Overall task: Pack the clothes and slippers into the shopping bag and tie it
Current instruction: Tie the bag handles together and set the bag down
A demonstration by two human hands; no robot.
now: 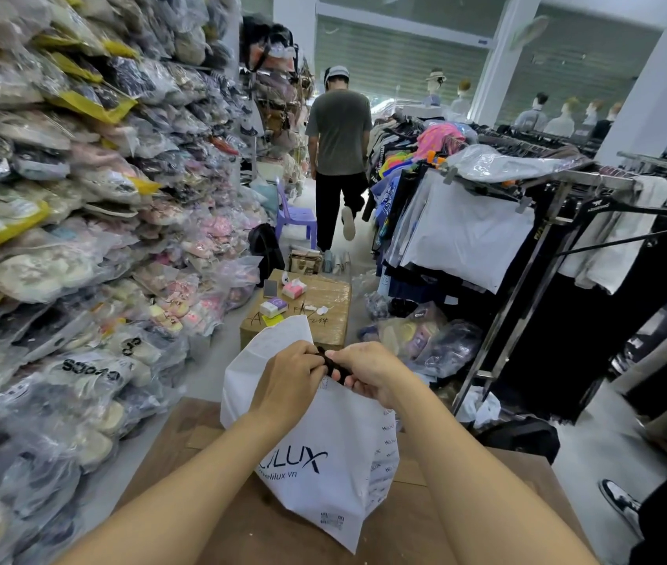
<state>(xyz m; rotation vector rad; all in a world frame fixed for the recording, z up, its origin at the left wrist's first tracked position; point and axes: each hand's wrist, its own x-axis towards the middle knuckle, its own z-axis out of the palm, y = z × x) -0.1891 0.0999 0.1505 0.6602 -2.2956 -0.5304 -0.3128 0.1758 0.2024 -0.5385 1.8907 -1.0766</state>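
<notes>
A white shopping bag with dark lettering stands on a brown cardboard surface in front of me. Both hands meet at its top. My left hand and my right hand each pinch a black handle or cord at the bag's mouth, fingers closed on it. The bag's white flap rises behind my left hand. What lies inside the bag is hidden; no loose clothes or slippers show on the surface.
Stacks of plastic-wrapped slippers wall the left side. A clothes rack stands on the right. A taped carton with small items sits ahead. A person walks away down the aisle past a purple chair.
</notes>
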